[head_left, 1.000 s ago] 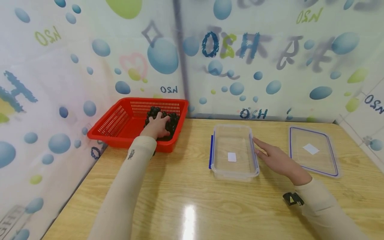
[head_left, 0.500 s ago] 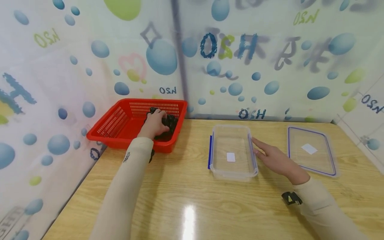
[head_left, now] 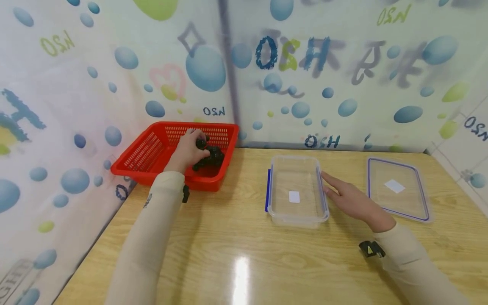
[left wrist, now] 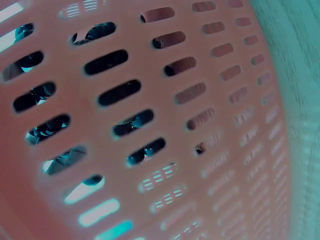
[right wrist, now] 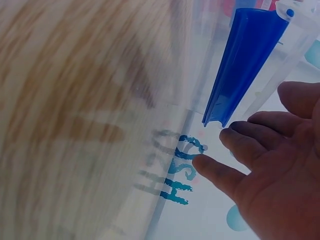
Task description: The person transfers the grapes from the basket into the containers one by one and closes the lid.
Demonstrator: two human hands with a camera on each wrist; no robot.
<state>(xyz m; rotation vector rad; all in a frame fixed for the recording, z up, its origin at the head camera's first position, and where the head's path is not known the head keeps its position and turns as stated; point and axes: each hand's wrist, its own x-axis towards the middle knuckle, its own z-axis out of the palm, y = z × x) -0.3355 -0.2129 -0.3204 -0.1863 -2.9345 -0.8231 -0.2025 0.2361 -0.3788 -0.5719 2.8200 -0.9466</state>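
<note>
In the head view my left hand (head_left: 187, 149) reaches into the red basket (head_left: 137, 178) and pinches part of a dark, shiny, knobbly cluster (head_left: 201, 144) like a bunch of black grapes. More of the same dark, rounded pieces (head_left: 212, 157) lie below it, by the basket's right wall. Dark glints show through the slots of the basket wall (left wrist: 165, 107) in the left wrist view. My right hand (head_left: 348, 199) lies with extended fingers against the right side of the clear plastic container (head_left: 299, 219), close to its blue clip (right wrist: 245, 65).
A clear lid (head_left: 404, 205) with a blue seal lies on the wooden table (head_left: 228, 254), right of my right hand. Behind the table hangs a printed curtain (head_left: 263, 101), which also runs along the left side. The basket stands at the back left.
My left hand has drawn slightly left and up inside the basket, its spread fingers closing on a dark cluster and raising it from the rest. The right hand and container stay put.
</note>
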